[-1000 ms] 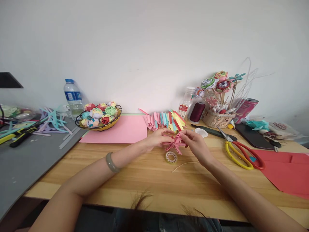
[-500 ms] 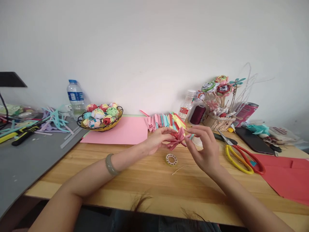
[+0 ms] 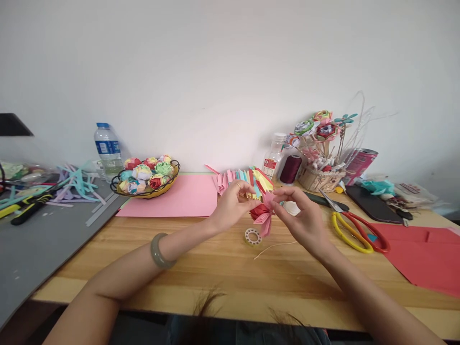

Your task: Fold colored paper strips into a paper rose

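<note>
Between my two hands, above the wooden table, is a folded pink and red paper flower (image 3: 265, 221) with pleated petals. My left hand (image 3: 235, 205) pinches its left side between thumb and fingers. On its right side, my right hand (image 3: 301, 214) grips a pink petal with thumb and fingertips. Below the flower lies a small roll of tape (image 3: 253, 236), with a pale piece of string (image 3: 273, 247) beside it. Behind my hands stands a row of pleated paper pieces (image 3: 230, 178) in pink, blue, yellow and red.
Scissors (image 3: 354, 232) with red and yellow handles lie to the right, near red paper (image 3: 427, 258). A basket of paper flowers (image 3: 145, 194) overlaps a pink sheet (image 3: 190, 194). Along the wall stand a water bottle (image 3: 108, 148), a purple thread spool (image 3: 290, 170) and a flower basket (image 3: 319, 179).
The flower has turned in my hands, so red folds and a downward-pointing pink petal now show. Both hands have shifted their hold slightly. The view has moved a little.
</note>
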`<control>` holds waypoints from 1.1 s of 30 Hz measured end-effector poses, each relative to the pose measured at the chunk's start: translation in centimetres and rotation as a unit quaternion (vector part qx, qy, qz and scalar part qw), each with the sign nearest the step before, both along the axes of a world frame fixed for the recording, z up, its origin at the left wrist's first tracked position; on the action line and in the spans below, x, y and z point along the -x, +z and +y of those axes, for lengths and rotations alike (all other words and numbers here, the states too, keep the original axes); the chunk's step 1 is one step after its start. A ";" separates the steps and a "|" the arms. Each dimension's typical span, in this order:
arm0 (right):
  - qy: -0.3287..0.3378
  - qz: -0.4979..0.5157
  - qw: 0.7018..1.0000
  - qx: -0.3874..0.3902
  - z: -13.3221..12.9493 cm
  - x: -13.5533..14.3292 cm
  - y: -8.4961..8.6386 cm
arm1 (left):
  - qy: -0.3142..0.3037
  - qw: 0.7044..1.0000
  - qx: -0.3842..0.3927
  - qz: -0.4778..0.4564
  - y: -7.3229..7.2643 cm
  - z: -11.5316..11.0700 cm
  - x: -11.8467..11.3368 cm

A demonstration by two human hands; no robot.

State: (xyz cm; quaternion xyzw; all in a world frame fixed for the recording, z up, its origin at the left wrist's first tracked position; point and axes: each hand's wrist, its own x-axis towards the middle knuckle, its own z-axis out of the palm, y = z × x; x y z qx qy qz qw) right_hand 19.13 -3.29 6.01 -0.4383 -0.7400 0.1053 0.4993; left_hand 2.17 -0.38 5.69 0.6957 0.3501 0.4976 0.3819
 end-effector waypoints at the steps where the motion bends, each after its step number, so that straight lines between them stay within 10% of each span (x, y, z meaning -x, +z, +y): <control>1: 0.010 0.016 0.999 0.026 -0.1 0.0 0.2 | 0.018 0.995 -0.092 0.031 0.2 0.0 0.2; 6: 0.063 0.084 0.989 0.108 -0.4 0.1 0.8 | -0.015 0.910 -0.357 0.212 1.4 -0.1 0.8; 20: 0.110 0.070 0.976 0.175 0.6 0.4 0.0 | 0.025 0.788 -0.496 0.364 0.8 0.0 0.5; 27: 0.121 0.036 0.982 0.139 1.0 0.1 -0.3 | 0.012 0.843 -0.455 0.287 0.5 0.4 0.6; 33: 0.060 -0.082 0.990 -0.099 0.4 -0.2 -0.6 | 0.017 0.899 -0.361 0.249 0.3 1.1 0.9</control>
